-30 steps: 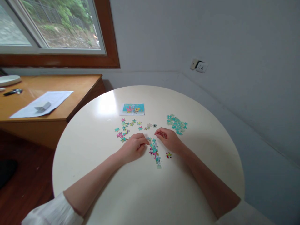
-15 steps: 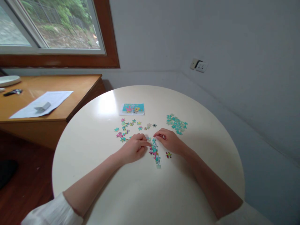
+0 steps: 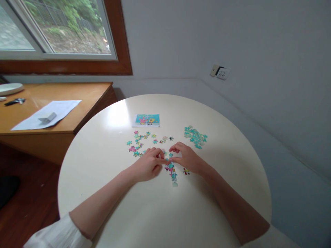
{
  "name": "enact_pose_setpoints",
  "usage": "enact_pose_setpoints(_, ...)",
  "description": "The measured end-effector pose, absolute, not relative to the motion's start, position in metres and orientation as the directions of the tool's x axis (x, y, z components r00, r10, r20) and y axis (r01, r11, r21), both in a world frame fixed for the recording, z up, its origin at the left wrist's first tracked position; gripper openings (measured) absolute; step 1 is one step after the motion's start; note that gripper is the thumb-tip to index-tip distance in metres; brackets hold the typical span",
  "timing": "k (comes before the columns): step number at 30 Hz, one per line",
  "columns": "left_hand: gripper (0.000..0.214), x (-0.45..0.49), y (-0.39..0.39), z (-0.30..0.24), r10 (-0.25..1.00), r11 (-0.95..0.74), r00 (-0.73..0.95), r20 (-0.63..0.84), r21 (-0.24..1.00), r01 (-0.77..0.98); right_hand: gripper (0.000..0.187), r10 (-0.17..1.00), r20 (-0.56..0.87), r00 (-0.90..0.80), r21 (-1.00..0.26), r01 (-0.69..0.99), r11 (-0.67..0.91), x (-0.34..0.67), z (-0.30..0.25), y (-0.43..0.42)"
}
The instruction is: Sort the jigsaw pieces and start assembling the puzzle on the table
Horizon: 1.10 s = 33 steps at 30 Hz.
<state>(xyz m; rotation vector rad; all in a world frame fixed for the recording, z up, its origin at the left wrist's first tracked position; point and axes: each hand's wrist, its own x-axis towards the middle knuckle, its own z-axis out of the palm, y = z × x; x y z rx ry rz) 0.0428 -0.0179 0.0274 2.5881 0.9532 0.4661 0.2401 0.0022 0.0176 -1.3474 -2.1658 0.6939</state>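
Observation:
A narrow strip of joined jigsaw pieces [image 3: 173, 175], teal, pink and white, lies on the round white table [image 3: 144, 213] between my hands. My left hand [image 3: 150, 164] rests at its left side, its forefinger stretched onto the upper part of the strip and the other fingers curled in. From the right, my right hand [image 3: 187, 159] reaches over the strip's upper end, thumb and forefinger apart on either side of a teal piece [image 3: 170, 155]. The thumb tip is close to my left forefinger. A loose yellow, red and black jigsaw piece [image 3: 186, 171] lies beneath my right wrist.
Mixed loose pieces [image 3: 139, 144] are scattered beyond my left hand. A heap of teal pieces [image 3: 196, 136] lies at the right. The picture card [image 3: 146, 120] is farther back. On the left, a wooden desk [image 3: 90, 91] bears papers [image 3: 64, 107] and a white round object [image 3: 11, 89].
My right thumb and forefinger have spread apart, the thumb coming down onto the strip. My left forefinger has slid slightly right. The strip and loose pieces look about the same.

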Motion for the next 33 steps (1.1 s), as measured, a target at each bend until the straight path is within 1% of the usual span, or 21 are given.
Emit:
enact_pose_setpoints(2, 0.041, 0.0428, -0.0179, 0.0275, 0.669, -0.715, 0.72, 0.184, 0.421, 0.558, 0.02, 0.913, 0.155, -0.378, -0.643, 0.663, 0.384, 0.2405, 0.0168, 0.0024)
enact_pose_setpoints(6, 0.04, 0.0431, -0.0178, 0.0276, 0.67, -0.714, 0.72, 0.181, 0.424, 0.557, 0.013, 0.915, 0.139, -0.379, -0.637, 0.673, 0.376, 0.2397, 0.0176, 0.0021)
enact_pose_setpoints(12, 0.041, 0.0421, -0.0176, 0.0266, 0.673, -0.711, 0.715, 0.188, 0.43, 0.556, 0.018, 0.939, 0.096, -0.332, -0.643, 0.699, 0.313, 0.2362, 0.0219, 0.0)
enact_pose_setpoints(14, 0.04, 0.0418, -0.0177, 0.0261, 0.673, -0.712, 0.715, 0.192, 0.431, 0.555, 0.016, 0.939, 0.088, -0.333, -0.668, 0.68, 0.304, 0.2364, 0.0229, -0.0003)
enact_pose_setpoints(19, 0.038, 0.0421, -0.0178, 0.0266, 0.676, -0.707, 0.715, 0.177, 0.43, 0.562, 0.003, 0.929, 0.067, -0.365, -0.762, 0.582, 0.283, 0.2393, 0.0221, 0.0025)
enact_pose_setpoints(26, 0.039, 0.0425, -0.0181, 0.028, 0.68, -0.702, 0.712, 0.177, 0.437, 0.562, 0.009, 0.929, 0.076, -0.362, -0.791, 0.546, 0.277, 0.2408, 0.0196, 0.0046)
enact_pose_setpoints(29, 0.04, 0.0426, -0.0181, 0.0276, 0.68, -0.701, 0.711, 0.179, 0.445, 0.558, 0.015, 0.926, 0.07, -0.371, -0.771, 0.569, 0.286, 0.2408, 0.0222, 0.0043)
enact_pose_setpoints(33, 0.04, 0.0429, -0.0181, 0.0276, 0.679, -0.701, 0.713, 0.177, 0.447, 0.556, 0.015, 0.904, 0.092, -0.418, -0.731, 0.588, 0.346, 0.2417, 0.0252, 0.0039)
